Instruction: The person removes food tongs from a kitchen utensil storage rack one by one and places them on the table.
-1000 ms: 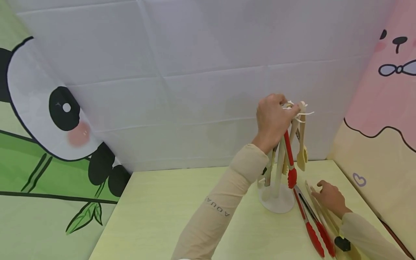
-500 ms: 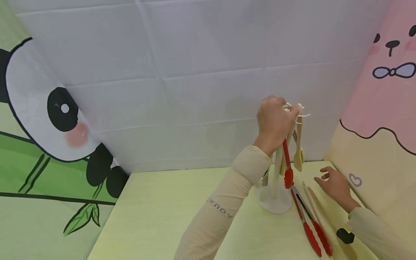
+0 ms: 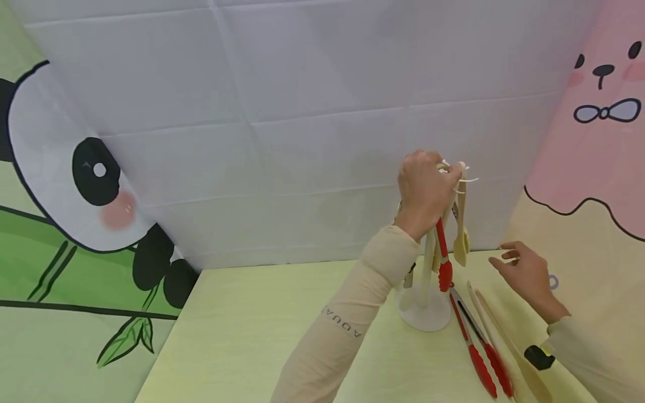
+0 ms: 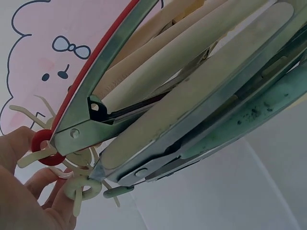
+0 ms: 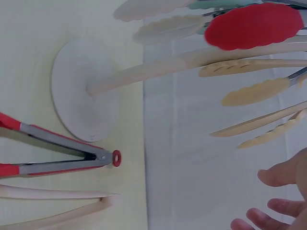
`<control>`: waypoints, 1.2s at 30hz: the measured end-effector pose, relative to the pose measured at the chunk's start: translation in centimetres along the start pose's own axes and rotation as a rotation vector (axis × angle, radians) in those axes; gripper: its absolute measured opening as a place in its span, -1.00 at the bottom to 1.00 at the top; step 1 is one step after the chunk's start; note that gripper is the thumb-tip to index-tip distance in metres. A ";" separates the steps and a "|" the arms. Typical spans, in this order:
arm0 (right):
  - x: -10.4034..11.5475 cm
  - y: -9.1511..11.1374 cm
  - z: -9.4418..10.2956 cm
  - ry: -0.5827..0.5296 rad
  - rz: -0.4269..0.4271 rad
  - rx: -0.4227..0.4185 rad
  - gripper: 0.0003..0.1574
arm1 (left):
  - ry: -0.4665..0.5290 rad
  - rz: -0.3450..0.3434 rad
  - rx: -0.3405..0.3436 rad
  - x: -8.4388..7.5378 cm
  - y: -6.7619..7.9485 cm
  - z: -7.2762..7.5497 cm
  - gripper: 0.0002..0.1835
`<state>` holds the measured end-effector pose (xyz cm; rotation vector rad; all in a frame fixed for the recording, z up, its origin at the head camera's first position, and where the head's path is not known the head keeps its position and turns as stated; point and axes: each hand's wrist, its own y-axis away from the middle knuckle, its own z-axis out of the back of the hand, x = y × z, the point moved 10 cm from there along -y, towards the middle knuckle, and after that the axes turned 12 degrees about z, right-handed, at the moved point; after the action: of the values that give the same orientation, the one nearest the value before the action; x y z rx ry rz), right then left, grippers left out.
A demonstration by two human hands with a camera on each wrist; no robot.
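Note:
My left hand (image 3: pixel 423 187) grips the top of a white stand (image 3: pixel 425 319) with a round base, its fingers among the thin white hooks. Red-handled tongs (image 4: pixel 98 72), metal-sided tongs (image 4: pixel 201 91) and pale wooden-looking tongs (image 5: pixel 254 67) hang from the hooks, red tip (image 5: pixel 254 26) pointing down. To the right of the stand, my right hand (image 3: pixel 526 274) is raised with fingers loosely bent, thumb apart, nothing held. Below it on the table lie spread red tongs (image 3: pixel 481 364) and wooden tongs (image 3: pixel 504 341).
The light yellow table (image 3: pixel 272 330) reaches back to a white cloth wall (image 3: pixel 302 140). A pink and cream printed panel (image 3: pixel 594 235) stands close on the right, a panda panel (image 3: pixel 45 168) on the left. A black device (image 3: pixel 539 357) sits by my right sleeve.
My right hand has risen from beside the wooden tongs on the table, moving up and to the right, away from them. My left hand keeps its grip on the stand's top.

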<state>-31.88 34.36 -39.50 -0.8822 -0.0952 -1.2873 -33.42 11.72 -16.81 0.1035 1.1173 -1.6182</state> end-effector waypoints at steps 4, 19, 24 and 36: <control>0.9 -0.4 1.1 -0.012 -0.010 -0.035 -0.50 | 0.031 0.015 0.003 0.2 -0.1 0.0 -0.80; 4.7 -1.8 2.9 -0.085 0.029 -0.094 -0.42 | 0.066 -0.016 0.013 0.5 -0.4 0.0 -0.90; 5.7 -2.2 3.0 -0.112 0.020 -0.084 -0.36 | 0.108 -0.022 0.033 0.7 -0.5 0.0 -0.88; 7.7 -3.0 3.4 -0.143 0.040 -0.100 -0.32 | 0.156 -0.045 0.082 0.8 -0.5 -0.3 -0.81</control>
<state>-30.56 30.28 -31.65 -1.0570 -0.1258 -1.1988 -34.26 11.35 -17.19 0.2638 1.1787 -1.7195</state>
